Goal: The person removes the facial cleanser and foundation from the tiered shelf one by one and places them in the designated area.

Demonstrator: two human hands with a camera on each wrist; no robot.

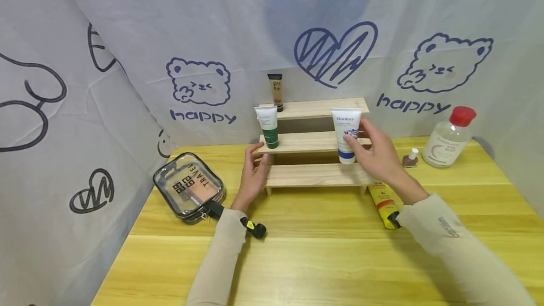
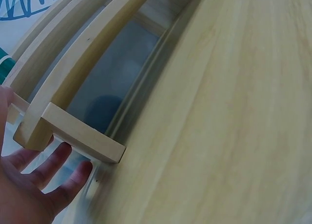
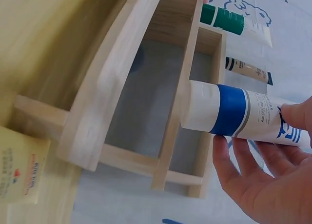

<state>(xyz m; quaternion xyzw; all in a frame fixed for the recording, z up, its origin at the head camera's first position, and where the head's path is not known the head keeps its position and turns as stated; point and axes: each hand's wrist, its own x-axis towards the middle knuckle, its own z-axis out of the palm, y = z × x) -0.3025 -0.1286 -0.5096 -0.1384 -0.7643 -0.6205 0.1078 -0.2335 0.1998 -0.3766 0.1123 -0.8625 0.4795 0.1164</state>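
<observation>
My right hand (image 1: pixel 380 152) grips a white squeeze tube (image 1: pixel 346 131) with a blue band, thumb on its front and fingers behind. The tube is upright, cap down, overlapping the middle and lower steps of a three-step wooden rack (image 1: pixel 314 176) in the head view. Beside the rack's left end is my left hand (image 1: pixel 253 176), its fingers (image 2: pixel 53 160) spread and loosely bent, fingertips right at the side piece. A green-and-white tube (image 1: pixel 268 126) stands on the middle step's left end, close above that hand. On the top step stands a beige tube (image 1: pixel 276 91) with black ends.
A clear zip pouch (image 1: pixel 189 185) lies left of the rack. On the right are a yellow tube (image 1: pixel 384 204) under my right forearm, a small nail polish bottle (image 1: pixel 410 158) and a red-capped clear bottle (image 1: pixel 449 138). A printed curtain (image 1: pixel 255 22) hangs behind the table (image 1: pixel 306 259).
</observation>
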